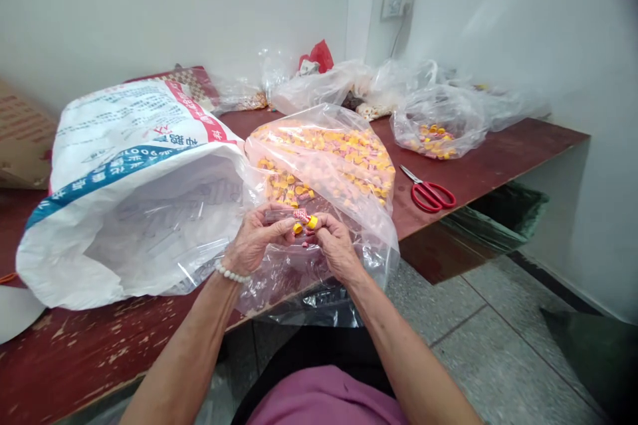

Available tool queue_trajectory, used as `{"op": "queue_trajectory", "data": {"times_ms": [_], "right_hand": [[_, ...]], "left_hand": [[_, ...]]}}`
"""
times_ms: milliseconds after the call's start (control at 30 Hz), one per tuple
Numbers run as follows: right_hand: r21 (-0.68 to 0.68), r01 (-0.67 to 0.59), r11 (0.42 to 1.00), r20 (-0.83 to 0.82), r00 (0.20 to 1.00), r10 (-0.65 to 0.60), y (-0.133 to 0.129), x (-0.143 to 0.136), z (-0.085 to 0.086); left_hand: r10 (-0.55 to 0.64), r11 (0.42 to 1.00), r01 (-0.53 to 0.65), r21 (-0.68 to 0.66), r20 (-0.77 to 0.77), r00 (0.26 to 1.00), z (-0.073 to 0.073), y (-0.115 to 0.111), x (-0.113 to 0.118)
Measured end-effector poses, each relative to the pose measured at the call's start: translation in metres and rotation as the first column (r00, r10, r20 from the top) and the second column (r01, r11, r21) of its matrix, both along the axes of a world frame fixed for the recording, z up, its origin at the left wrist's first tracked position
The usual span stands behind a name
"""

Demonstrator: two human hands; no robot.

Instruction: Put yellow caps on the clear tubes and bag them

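Grasping clear tubes [279, 216] in the left hand [258, 232] and pinching a yellow cap [312, 222] in the right hand [336, 244], over the near folds of a large clear bag [375, 264], keep the red-and-white piece [301, 214] in line and press gently, sparing likely flimsy plastic. See yellow caps [285, 183] heaped inside that bag, clear plastic pieces [202, 255] in the open white sack [60, 275] at left, and more caps in a smaller bag [467, 121] farther right.

Soft bright light, faint glare on wall [491, 16], dark upper-right edge
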State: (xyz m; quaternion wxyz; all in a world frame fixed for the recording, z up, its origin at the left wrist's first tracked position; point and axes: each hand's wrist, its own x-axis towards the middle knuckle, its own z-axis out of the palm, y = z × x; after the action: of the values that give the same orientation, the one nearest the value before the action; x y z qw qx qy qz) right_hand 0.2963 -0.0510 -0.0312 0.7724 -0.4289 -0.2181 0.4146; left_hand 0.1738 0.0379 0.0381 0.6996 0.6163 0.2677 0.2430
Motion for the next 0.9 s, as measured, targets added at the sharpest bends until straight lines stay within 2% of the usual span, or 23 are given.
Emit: {"op": "queue_trajectory", "data": {"times_ms": [200,367,567,667,767,900], "right_hand": [[0.06,-0.079,0.995,-0.216,0.972,0.09,0.011,-0.001,-0.002],[0.081,-0.056,0.995,-0.331,0.94,0.08,0.01,0.005,-0.005],[0.099,-0.021,0.995,-0.393,0.918,0.059,0.007,0.006,-0.008],[0.119,-0.023,0.993,-0.417,0.906,0.071,0.003,0.007,-0.008],[0.145,-0.045,0.988,-0.44,0.892,0.105,-0.001,0.007,-0.008],[0.173,-0.115,0.978,-0.462,0.868,0.183,-0.009,0.003,-0.002]], "left_hand": [[0.077,0.993,-0.077,-0.094,-0.001,0.997,-0.024,-0.004,0.012],[0.066,0.991,-0.064,-0.117,0.014,0.998,-0.034,-0.007,0.014],[0.091,0.986,-0.086,-0.144,0.031,0.995,-0.035,-0.008,0.012],[0.145,0.974,-0.135,-0.183,0.042,0.989,-0.033,-0.01,0.009],[0.2,0.955,-0.181,-0.234,0.06,0.978,-0.03,-0.012,0.004],[0.221,0.933,-0.178,-0.312,0.108,0.969,-0.025,-0.017,-0.002]]}}
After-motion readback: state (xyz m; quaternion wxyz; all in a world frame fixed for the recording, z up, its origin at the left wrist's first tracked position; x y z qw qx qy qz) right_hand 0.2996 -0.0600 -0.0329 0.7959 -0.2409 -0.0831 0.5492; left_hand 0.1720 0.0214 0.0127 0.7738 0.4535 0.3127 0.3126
